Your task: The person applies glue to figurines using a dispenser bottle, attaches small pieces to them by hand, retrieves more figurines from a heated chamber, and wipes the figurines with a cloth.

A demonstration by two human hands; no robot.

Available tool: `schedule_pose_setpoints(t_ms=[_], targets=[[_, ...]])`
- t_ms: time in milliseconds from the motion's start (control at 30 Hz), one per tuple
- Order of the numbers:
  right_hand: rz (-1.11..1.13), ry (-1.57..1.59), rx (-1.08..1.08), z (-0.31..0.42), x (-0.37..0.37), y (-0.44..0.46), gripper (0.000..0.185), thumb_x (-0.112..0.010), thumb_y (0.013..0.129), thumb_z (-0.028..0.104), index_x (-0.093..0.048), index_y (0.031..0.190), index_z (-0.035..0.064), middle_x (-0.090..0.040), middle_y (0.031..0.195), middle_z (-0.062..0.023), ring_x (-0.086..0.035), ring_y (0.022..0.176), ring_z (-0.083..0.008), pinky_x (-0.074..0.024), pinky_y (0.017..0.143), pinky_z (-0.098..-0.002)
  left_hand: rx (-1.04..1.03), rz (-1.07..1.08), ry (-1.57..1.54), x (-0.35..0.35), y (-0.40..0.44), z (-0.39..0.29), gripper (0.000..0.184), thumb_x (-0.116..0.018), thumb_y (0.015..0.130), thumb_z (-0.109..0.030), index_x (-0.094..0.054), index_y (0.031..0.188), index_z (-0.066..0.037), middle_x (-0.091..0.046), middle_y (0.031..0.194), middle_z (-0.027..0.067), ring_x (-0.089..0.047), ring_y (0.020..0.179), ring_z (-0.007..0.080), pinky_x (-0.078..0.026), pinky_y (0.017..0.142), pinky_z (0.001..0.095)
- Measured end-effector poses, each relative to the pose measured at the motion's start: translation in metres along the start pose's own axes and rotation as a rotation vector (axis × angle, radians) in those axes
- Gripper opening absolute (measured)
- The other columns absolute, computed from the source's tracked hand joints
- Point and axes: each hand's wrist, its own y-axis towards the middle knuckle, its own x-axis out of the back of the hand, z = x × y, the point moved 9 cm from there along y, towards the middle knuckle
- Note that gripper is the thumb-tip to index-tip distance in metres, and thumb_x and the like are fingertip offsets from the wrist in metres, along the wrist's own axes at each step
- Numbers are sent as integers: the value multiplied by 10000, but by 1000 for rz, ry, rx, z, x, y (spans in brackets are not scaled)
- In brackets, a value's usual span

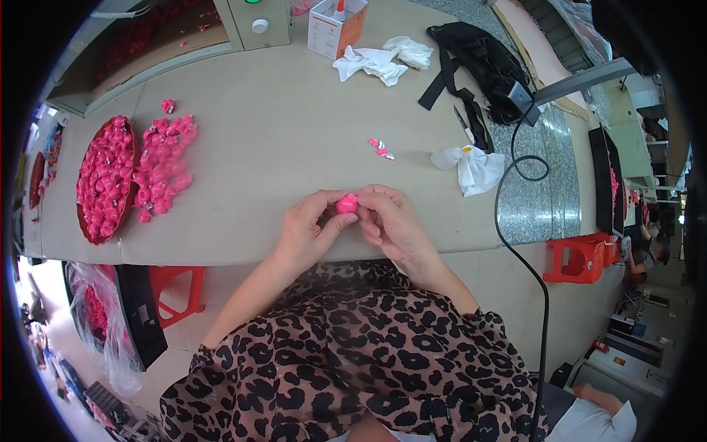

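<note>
My left hand (308, 225) pinches a small, rounded, glossy pink piece (347, 204) between thumb and fingers, just above the front edge of the table. Closed against the upper right side of the same piece are the fingertips of my right hand (391, 225). Whether a smaller part sits between those right fingertips is hidden. Several tiny pink and white parts (381, 149) lie on the table beyond my hands. To the left, a red tray (131, 158) is heaped with similar pink pieces, and a loose pile of pink pieces (163, 158) spreads beside it.
White crumpled cloths (372, 65) lie near a small box (336, 28) at the back. A black bag (479, 62), a white cloth (479, 169) and a black cable (499, 214) are on the right. Red stools (578, 259) stand beyond the table.
</note>
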Motion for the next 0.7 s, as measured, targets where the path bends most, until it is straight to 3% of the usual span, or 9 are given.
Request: schedule_pose_setpoints(t_ms=[200, 300, 700], targets=[[7, -42, -33, 1, 2, 2, 84, -527, 806, 77, -515, 750, 15, -500, 624, -29, -407, 412, -62, -287, 333, -201, 35, -27, 26, 0, 0, 0, 290, -660, 751, -71, -572, 1024, -28, -614, 797, 97, -600, 669, 166, -487, 595, 263], [2, -63, -35, 1, 3, 3, 75, -530, 795, 62, -510, 742, 12, -502, 624, -34, -411, 412, -63, -290, 332, -201, -95, 72, 147, -5, 3, -11, 331, -661, 733, -59, -580, 1054, -51, -603, 772, 97, -579, 644, 182, -468, 576, 273], [-58, -239, -25, 0, 9, 5, 64, -512, 791, 36, -516, 764, -22, -517, 627, -48, -428, 415, -75, -315, 336, -201, -161, 82, 182, -6, 1, -16, 315, -646, 730, -45, -596, 1040, -37, -609, 765, 92, -587, 689, 207, -473, 635, 292]])
